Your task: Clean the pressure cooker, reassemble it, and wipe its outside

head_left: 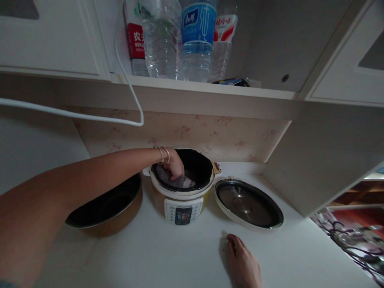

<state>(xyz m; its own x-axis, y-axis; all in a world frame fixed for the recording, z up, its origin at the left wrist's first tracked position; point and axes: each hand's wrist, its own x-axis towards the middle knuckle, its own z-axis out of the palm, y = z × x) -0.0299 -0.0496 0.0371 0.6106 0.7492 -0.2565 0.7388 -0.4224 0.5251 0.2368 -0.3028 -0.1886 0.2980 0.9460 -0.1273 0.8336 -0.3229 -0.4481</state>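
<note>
Electric cooker (159, 196), its top uncovered, stands upright on a white bench (180, 260) as a person reaches inside with a gray cloth (182, 183). The left hand (175, 165), with bangles (162, 155) at the wrist, grips the cloth low against the near side of the dark interior. The right hand (243, 262) is near the front of the bench, its fingers bent inward; whether they are fully closed, or around anything, cannot be told from this angle. Just to the right of the cooker, the round lid (240, 204) lies on the bench with its metal inner face up. To the left, partly behind the outstretched forearm, sits a wide brown pot (129, 210) with a dark inside. A control panel (183, 212) with a dark display faces the viewer from the cooker's front. Behind it runs a flower-patterned wall (183, 130). Overhead, clear plastic bottles (195, 60), one with a blue label, line a white cabinet shelf (255, 91), and a white cord (90, 117) bends across the upper left.
</note>
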